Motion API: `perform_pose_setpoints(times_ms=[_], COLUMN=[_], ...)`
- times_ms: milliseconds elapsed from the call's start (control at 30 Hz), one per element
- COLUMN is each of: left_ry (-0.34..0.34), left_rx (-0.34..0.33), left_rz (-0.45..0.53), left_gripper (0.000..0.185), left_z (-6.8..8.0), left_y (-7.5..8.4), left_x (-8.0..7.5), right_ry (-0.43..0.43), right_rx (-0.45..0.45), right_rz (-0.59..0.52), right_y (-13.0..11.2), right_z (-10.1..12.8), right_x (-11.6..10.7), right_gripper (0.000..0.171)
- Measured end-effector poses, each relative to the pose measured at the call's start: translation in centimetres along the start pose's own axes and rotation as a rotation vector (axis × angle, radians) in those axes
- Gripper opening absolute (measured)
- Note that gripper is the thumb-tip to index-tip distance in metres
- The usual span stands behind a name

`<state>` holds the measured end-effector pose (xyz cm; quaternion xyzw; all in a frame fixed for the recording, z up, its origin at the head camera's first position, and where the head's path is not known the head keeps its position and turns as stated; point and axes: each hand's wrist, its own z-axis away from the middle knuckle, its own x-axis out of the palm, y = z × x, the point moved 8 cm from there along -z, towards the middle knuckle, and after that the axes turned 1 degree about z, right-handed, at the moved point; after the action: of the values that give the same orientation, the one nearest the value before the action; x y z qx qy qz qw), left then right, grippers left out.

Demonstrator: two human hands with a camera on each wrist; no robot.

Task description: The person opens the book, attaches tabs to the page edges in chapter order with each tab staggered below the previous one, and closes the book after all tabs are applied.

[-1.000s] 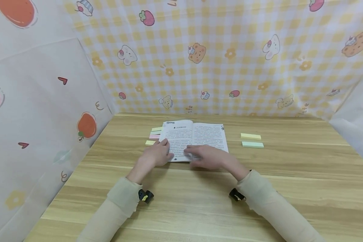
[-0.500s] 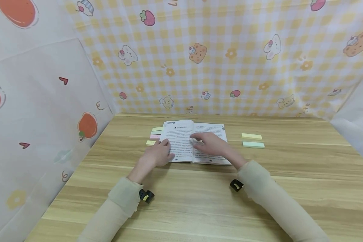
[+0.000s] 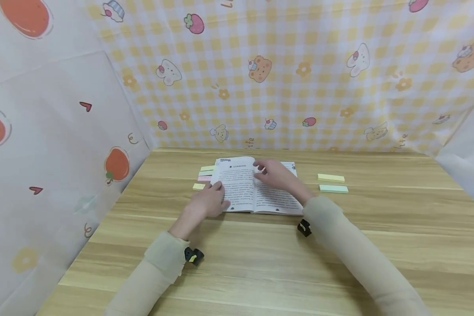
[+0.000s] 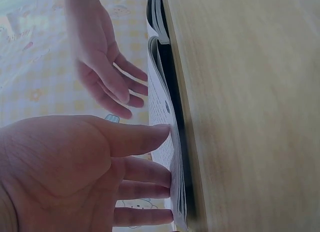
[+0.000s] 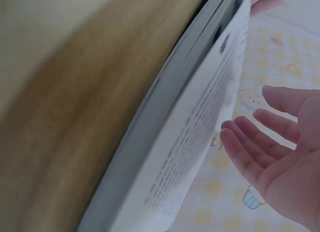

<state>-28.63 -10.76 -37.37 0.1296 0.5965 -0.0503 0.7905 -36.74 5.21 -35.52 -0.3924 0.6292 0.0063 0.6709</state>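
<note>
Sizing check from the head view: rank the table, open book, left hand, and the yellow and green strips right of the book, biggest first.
1. Table
2. Open book
3. Left hand
Last: green strip and yellow strip, too alike to rank.

The head view looks forward and down across the table (image 3: 237, 267), from farthest back — both wrist views look from low and close, tipped sideways, sharing the book (image 3: 237, 188) and patterned cloth (image 3: 284, 101).
</note>
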Motion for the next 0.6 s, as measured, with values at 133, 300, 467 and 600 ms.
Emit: perform_pose_setpoints(times_ms=[133,300,467,600], left_ry=[0.008,0.01,0.004,0.004], left_rx=[0.003,0.001,-0.012,-0.017], left_rz=[-0.007,-0.02,-0.025,-0.018], left_gripper=[0.063,0.062,0.063,0.063], left_z=[-0.1,-0.3,-0.2,-0.1], left_y=[0.0,0.0,0.0,0.0], left_x=[0.1,0.1,0.1,0.1], right_ry=[-0.026,-0.039,-0.079,-0.128], right_rx=[0.061,0.09,0.106,0.135], right_rz=[-0.011,-0.006,0.018,0.045], right_y=[0.8,1.6,2.0,2.4], right_z=[-0.6,-1.1,-1.6,-2.0], right_x=[0.2,0.4,1.0,1.6], right_gripper=[0.041,0.046,0.059,0.065])
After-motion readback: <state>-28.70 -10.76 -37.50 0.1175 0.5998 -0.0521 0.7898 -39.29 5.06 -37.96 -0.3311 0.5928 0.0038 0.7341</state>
